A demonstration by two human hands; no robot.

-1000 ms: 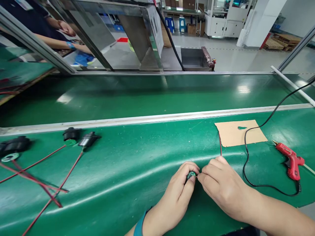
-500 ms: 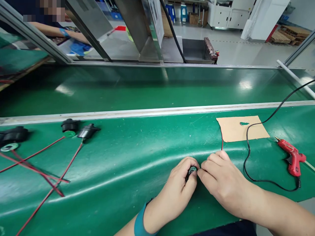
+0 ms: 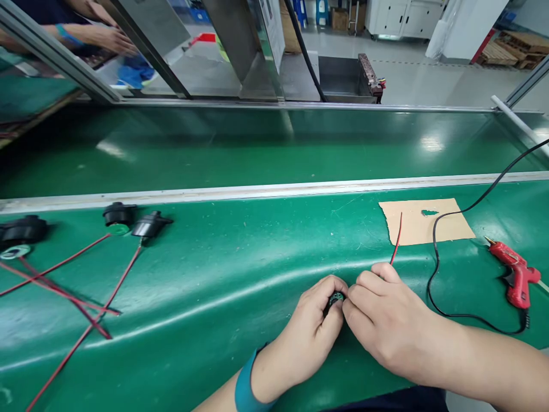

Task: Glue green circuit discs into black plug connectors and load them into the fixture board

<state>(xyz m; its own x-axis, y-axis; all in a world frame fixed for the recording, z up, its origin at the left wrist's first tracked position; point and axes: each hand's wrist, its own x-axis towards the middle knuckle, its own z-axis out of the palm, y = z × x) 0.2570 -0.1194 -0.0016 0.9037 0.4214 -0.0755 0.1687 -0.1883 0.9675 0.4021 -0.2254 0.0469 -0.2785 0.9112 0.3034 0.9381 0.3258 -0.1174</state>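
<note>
My left hand (image 3: 309, 329) is closed around a small dark round part with a green circuit board face (image 3: 337, 297), mostly hidden by the fingers. Touching its right side, the fingertips of my right hand (image 3: 381, 320) are pinched together. A red wire (image 3: 398, 237) sticks up out of the right fist, its tip over a piece of cardboard (image 3: 450, 229). Whether that wire joins the round part is hidden. Both hands are just above the green mat (image 3: 206, 320).
Several black round housings (image 3: 149, 225) with red wires (image 3: 88, 332) lie at left. A red hot glue gun (image 3: 517, 274) lies at right, its black cable (image 3: 434, 252) crossing the cardboard. Behind a white strip (image 3: 257, 193) runs a green conveyor belt (image 3: 257, 151). A co-worker's hand (image 3: 111, 40) shows beyond the frame.
The red wire's free end now leans further right and stands over the cardboard. My hands keep nearly the same hold. The co-worker's arm has shifted, and the view has tilted slightly.
</note>
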